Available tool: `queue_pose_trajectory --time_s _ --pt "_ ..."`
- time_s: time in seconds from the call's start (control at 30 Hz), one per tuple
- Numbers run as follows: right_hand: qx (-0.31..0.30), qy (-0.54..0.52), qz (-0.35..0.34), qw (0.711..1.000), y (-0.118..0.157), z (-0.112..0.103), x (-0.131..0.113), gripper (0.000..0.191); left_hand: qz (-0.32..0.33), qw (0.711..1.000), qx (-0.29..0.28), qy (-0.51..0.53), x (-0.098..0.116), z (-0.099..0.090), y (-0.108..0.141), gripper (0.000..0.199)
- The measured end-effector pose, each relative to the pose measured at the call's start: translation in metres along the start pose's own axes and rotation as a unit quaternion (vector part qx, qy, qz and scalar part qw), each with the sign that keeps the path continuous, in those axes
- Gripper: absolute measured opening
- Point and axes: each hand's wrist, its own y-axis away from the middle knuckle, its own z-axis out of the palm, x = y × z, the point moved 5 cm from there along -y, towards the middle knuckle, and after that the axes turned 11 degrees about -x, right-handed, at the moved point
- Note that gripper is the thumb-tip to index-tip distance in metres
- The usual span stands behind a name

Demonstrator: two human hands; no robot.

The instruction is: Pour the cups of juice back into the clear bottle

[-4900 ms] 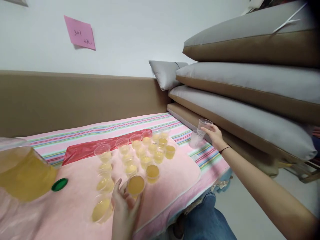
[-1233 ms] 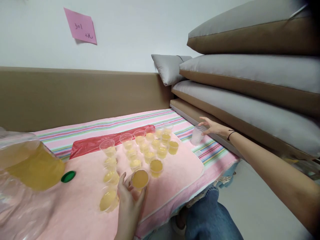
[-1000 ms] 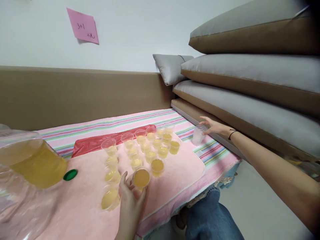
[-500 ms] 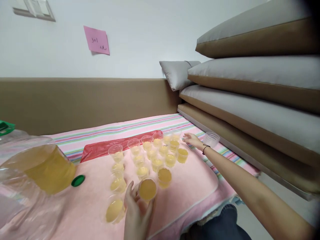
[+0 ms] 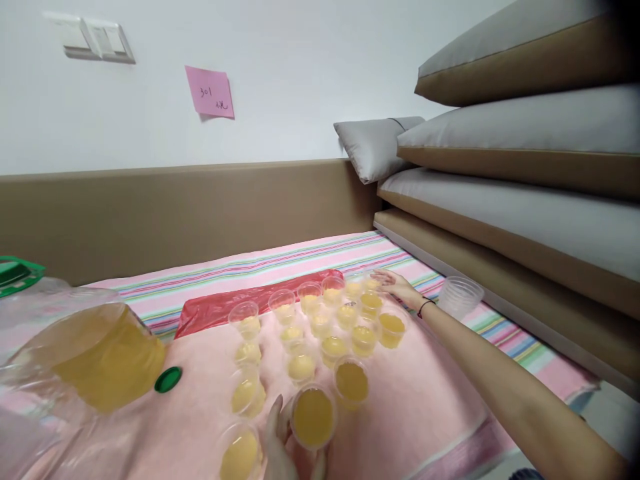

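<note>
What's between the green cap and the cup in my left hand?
In the head view, going right from the green cap: pink cloth, a cup of yellow liquid in the leftmost row, then your left hand, holding the held cup.

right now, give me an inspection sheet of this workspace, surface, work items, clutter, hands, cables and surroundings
Surface: pink mat over striped cloth
Work items: cups of yellow liquid; large container of yellow liquid; clear cup stack
Clutter: green cap, red plastic
Left hand: holds one filled cup
Right hand: at the far cups, contact unclear
Cables: nothing seen
Surroundings: stacked cushions, pink note, wall switches, brown backboard
</note>
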Motion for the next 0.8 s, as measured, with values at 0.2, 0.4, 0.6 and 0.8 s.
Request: queue_pose_trajectory --time_s 0.2,0.4,0.6,0.8 --pt "0.032 0.015 -0.008 0.999 0.004 -0.005 -0.002 0.048 -0.015 1.0 -0.012 -0.015 -0.001 0.002 0.001 0.069" --pt "0.031 0.037 -0.003 0.999 0.01 -0.002 -0.007 0.057 -0.019 0.999 -0.026 -0.029 0.004 0.002 0.002 0.071" --pt "0.054 0.087 -0.018 0.995 0.011 -0.004 -0.025 0.057 -0.007 0.999 -0.03 -0.014 0.01 0.002 0.002 0.072" --pt "0.038 0.143 -0.041 0.988 0.01 -0.003 -0.051 0.061 -0.047 0.998 -0.045 0.001 0.017 0.003 0.002 0.071"
